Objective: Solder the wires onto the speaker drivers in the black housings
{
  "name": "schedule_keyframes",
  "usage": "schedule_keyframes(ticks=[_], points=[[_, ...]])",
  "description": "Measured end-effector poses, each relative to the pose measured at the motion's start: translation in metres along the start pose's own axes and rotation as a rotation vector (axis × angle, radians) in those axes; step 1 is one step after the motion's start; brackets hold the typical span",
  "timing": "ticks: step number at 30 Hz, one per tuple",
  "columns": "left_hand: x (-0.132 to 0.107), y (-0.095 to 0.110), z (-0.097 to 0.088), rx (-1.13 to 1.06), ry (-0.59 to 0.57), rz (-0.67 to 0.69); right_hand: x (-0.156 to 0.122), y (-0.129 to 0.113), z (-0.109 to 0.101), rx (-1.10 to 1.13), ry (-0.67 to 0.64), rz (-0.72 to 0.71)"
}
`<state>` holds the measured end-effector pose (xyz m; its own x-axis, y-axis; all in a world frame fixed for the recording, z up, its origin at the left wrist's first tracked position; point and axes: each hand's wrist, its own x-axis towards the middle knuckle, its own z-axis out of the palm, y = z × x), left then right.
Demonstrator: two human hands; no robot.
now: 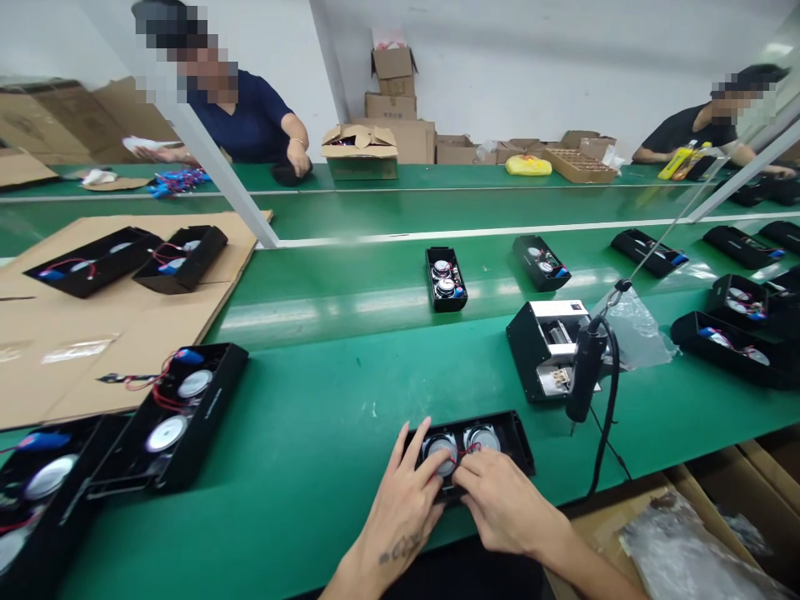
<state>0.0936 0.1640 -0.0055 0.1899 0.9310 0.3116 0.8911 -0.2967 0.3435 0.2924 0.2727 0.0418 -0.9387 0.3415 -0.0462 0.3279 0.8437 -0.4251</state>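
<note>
Right at the near edge of the green conveyor belt (312,408), the left hand (400,500) and the right hand (500,500) are both down on a long black open speaker housing (507,437), lying flat with its cavity up, just in front of the person. Two round silver speaker drivers (482,439) sit side by side inside it, with a thin red wire (468,448) running between them.

Look at that grip: the left hand's fingers (431,467) are spread and resting on the left driver, not clenched, while the right hand's fingers (466,471) curl in at the middle, over the red wire. Whether they are actually pinching it, I can't tell from here. Just to the right, a black electric screwdriver (586,371) hangs on its cord above the belt, beside an upended black-and-silver speaker unit (543,350) and a clear plastic bag (634,333). Over on the left, two more wired black housings (172,417) lie on the belt next to a flat brown cardboard sheet (112,358). Across the far side, a person in a navy shirt (241,125) and a person in a black shirt (687,133) work at their own stretch, with stacked brown cartons (391,92) behind.
</note>
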Motion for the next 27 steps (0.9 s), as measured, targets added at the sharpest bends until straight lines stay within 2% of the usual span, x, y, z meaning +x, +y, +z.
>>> schedule_keyframes(ticks=[5,11,14,17,21,23,27], points=[[-0.001,-0.004,0.005,0.033,0.049,0.059,-0.005,0.003,0.013,-0.029,-0.001,-0.040],[0.006,-0.009,0.006,0.025,-0.025,0.051,-0.003,0.002,0.023,-0.083,0.036,-0.050],[0.029,-0.020,-0.008,-0.152,-0.209,-0.060,0.013,0.002,0.006,-0.068,-0.014,-0.002],[0.062,-0.038,-0.029,-0.310,-0.416,-0.182,0.040,0.008,-0.028,0.018,-0.132,0.091],[0.098,-0.061,-0.049,-0.389,-0.511,-0.228,0.073,0.023,-0.064,0.045,-0.225,0.116],[0.106,-0.067,-0.053,-0.424,-0.547,-0.250,0.082,0.028,-0.068,0.040,-0.237,0.112],[0.108,-0.069,-0.054,-0.483,-0.585,-0.283,0.086,0.031,-0.062,0.038,-0.240,0.125]])
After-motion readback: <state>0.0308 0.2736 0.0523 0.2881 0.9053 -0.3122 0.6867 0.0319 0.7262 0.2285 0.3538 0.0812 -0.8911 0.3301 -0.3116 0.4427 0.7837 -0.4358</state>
